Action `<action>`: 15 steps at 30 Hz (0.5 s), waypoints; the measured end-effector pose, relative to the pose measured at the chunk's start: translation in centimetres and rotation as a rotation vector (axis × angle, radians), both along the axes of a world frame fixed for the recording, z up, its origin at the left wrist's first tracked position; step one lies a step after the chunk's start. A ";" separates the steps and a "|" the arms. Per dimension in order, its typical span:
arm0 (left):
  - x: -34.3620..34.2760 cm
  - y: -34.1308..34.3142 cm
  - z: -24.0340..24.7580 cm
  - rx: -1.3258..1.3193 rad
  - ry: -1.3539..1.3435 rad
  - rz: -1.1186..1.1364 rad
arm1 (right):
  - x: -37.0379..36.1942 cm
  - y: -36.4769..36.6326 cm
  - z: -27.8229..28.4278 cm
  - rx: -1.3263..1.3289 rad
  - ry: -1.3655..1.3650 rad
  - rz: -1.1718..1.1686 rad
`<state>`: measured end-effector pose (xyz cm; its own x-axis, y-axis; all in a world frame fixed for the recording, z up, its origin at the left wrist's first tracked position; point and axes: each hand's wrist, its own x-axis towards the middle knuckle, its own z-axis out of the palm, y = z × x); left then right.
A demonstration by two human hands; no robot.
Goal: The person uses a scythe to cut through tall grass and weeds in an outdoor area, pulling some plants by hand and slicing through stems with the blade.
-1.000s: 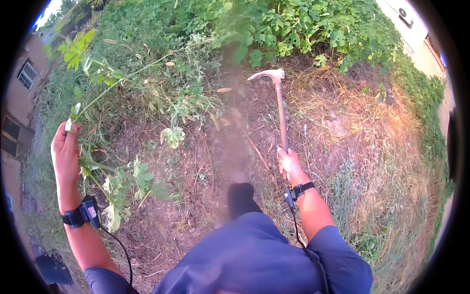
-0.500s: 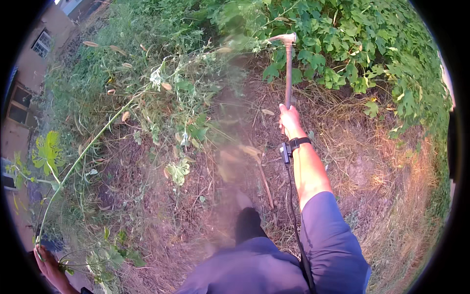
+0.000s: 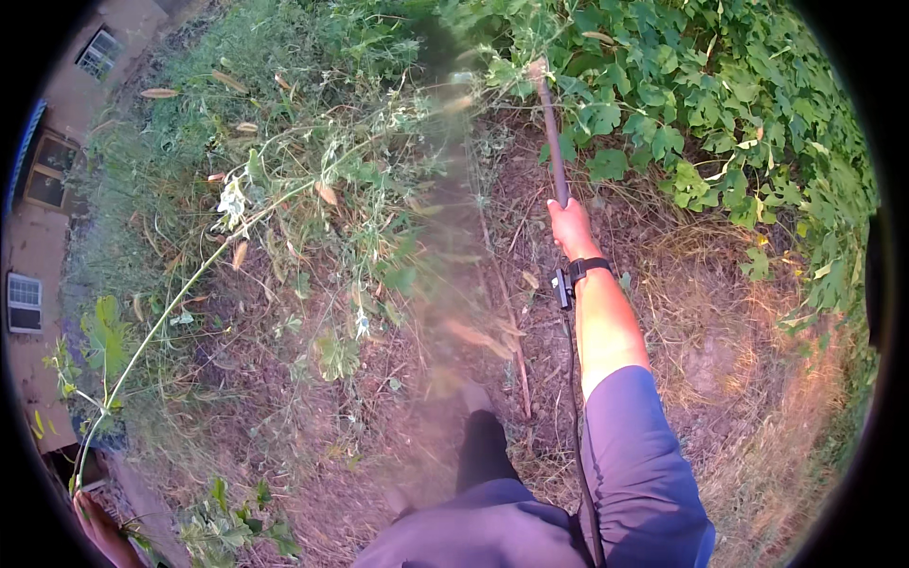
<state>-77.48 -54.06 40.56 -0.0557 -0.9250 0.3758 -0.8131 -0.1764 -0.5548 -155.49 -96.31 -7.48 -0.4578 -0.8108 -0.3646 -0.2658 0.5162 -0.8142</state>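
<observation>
My right hand (image 3: 571, 227) is wrapped round the wooden handle of a sickle (image 3: 553, 137), arm stretched forward. The sickle's head lies among stems and leaves at the top, so its blade is mostly hidden now. At the lower left rim my left hand (image 3: 102, 532) is closed on the end of a long green vine (image 3: 180, 292). From there the vine arches up and right, stretched over the weeds toward the sickle's head. Lobed leaves (image 3: 106, 333) grow from it near my left hand.
Dense leafy vines (image 3: 720, 104) cover the far right. Tangled weeds with seed heads (image 3: 284, 142) stand at the far left. Dry stalks lie on bare soil (image 3: 696, 355) before me. A building wall (image 3: 43, 256) with windows runs along the left. A black cable (image 3: 573, 407) hangs from my right wrist.
The sickle's head has shifted slightly left and up into the foliage, its blade now hidden. My right hand has moved slightly right. My left hand still holds the vine, a little lower.
</observation>
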 end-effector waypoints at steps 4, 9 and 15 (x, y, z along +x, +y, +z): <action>6.1 -0.7 -3.5 -0.072 0.351 0.010 | -2.4 7.7 -3.4 0.097 0.148 -0.061; 6.0 -4.0 -7.2 -0.342 1.314 0.245 | -3.9 16.4 -1.6 0.037 -0.141 -0.229; 13.0 0.5 -13.1 -0.681 1.568 0.140 | 0.1 33.5 1.0 0.066 -0.279 -0.382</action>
